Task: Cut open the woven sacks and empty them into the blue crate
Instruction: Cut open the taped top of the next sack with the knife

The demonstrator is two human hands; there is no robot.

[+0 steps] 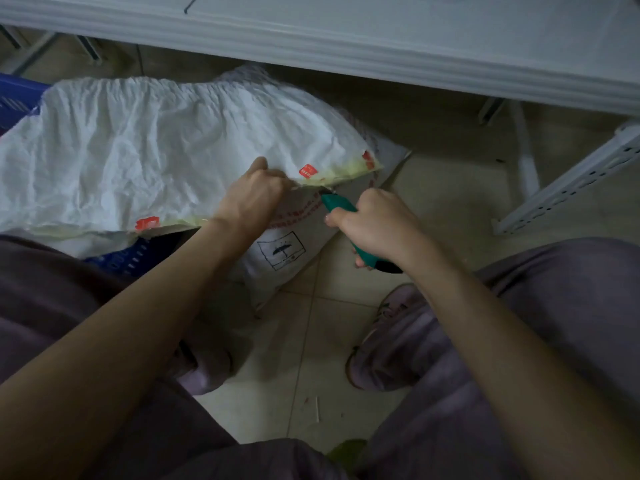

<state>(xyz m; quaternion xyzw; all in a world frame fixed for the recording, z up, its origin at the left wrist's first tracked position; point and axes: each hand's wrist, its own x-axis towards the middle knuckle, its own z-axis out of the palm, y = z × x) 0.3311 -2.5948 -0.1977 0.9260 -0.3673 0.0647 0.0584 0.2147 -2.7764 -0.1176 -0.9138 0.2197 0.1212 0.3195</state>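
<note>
Slitting seam | crumpled white woven plastic sack [156, 140] draped over blue slotted plastic crate [117, 258] | left hand [254, 199] pinches its limp edge | right hand [374, 225] grips teal utility knife [337, 203] | likely light, slippery: hold beside cut

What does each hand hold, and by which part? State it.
The left hand pinches the sack by its taped edge; the right hand grips the cutter round the middle of its handle.
</note>
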